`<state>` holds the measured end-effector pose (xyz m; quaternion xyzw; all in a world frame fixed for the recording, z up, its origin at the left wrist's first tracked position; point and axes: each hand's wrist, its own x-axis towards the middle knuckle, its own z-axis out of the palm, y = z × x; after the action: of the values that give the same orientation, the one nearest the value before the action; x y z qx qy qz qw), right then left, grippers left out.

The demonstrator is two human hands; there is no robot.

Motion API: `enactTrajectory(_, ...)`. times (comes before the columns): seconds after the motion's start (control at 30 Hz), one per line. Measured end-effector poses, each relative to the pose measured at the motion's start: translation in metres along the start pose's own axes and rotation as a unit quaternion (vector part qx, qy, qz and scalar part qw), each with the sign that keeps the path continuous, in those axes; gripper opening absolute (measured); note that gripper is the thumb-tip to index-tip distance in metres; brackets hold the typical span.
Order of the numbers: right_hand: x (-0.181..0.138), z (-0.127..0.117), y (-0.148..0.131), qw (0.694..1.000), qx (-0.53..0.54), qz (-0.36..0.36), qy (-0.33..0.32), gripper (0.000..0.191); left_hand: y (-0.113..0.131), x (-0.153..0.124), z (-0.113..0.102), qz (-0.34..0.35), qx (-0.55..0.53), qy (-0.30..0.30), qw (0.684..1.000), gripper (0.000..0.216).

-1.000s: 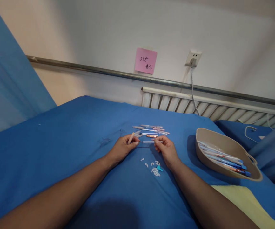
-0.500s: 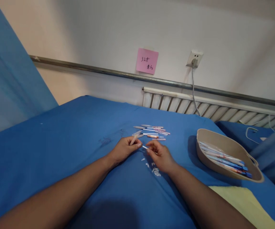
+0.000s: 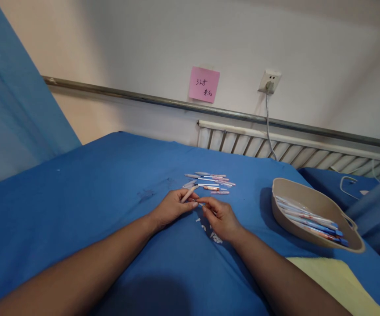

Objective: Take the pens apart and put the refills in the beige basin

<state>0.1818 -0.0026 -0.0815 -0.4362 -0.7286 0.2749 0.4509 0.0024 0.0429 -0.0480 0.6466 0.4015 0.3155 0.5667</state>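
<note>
My left hand point(image 3: 173, 207) is closed around a pale pen barrel point(image 3: 189, 193), which sticks up between thumb and fingers. The fingertips of my right hand point(image 3: 221, 218) pinch a thin white pen refill point(image 3: 201, 204), mostly hidden by the fingers, whose near end meets my left thumb and fingertip. Just beyond the hands lie several pen parts point(image 3: 211, 188): grey barrels, white refills and pink patterned barrels. Small white pieces point(image 3: 215, 238) are scattered on the blue cloth under my right hand.
A beige basket point(image 3: 277, 210) at the right holds several assembled pens point(image 3: 311, 221). A yellow cloth point(image 3: 338, 276) lies at the lower right of the blue-covered table point(image 3: 94, 184). Behind it are a radiator point(image 3: 236, 140), a metal rail point(image 3: 137, 96) and a plugged-in cable point(image 3: 268, 125).
My right fingers have slid closer to my left hand along the refill, so less of it shows. The pale barrel in my left hand has tipped to the right.
</note>
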Motion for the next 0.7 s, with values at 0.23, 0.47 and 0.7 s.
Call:
enactTrajectory(0.23, 0.006, -0.006, 0.006, 0.986, 0.123, 0.101, 0.055, 0.026, 0.007, 0.002, -0.01, 0.017, 0.092, 0.019, 0.995, 0.054)
enactTrajectory(0.47, 0.009, -0.012, 0.003, 0.976, 0.178, 0.116, 0.043, 0.026, 0.004, 0.005, -0.013, 0.042, 0.155, 0.005, 0.987, 0.039)
enactTrajectory(0.7, 0.008, -0.012, 0.004, 0.977, 0.175, 0.119, 0.03, 0.024, 0.0, 0.005, -0.015, 0.056, 0.166, -0.004, 0.984, 0.036)
